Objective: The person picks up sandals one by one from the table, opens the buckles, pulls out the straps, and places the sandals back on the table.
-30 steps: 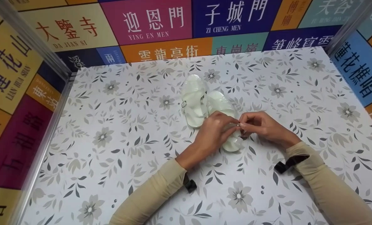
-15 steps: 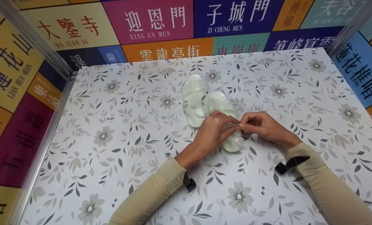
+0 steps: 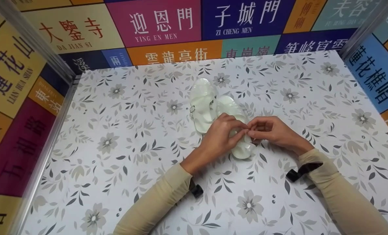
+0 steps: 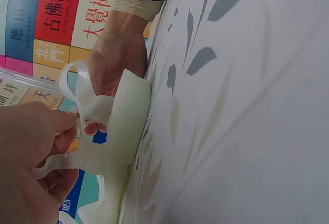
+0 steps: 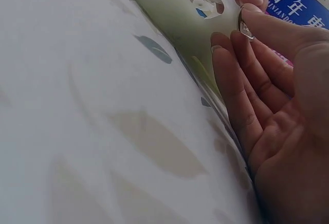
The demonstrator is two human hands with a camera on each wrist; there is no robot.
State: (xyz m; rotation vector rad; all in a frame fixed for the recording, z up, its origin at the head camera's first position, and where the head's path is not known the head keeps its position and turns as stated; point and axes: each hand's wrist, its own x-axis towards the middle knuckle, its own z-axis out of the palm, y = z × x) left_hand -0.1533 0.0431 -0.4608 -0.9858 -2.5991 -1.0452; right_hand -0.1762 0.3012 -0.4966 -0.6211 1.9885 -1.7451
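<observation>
Two pale translucent jelly sandals lie side by side on the floral table. The left sandal (image 3: pixel 202 103) is untouched and shows a small metal buckle. Over the right sandal (image 3: pixel 238 143) both hands meet. My left hand (image 3: pixel 225 137) pinches its thin strap (image 4: pixel 77 88) between thumb and fingers. My right hand (image 3: pixel 265 130) pinches the small metal buckle (image 5: pixel 242 24) at the strap's end, its other fingers lying straight beside the sole (image 5: pixel 169 8). The fingertips of both hands touch above the sandal's heel part.
The floral tablecloth (image 3: pixel 131 147) covers the whole table. Coloured panels with Chinese lettering (image 3: pixel 154 23) wall it in at the back and both sides, with metal posts in the corners. Black wrist straps (image 3: pixel 300 171) sit on both beige sleeves.
Both hands have shifted very slightly up and to the left over the right sandal while still working strap and buckle. The sandals stay where they were.
</observation>
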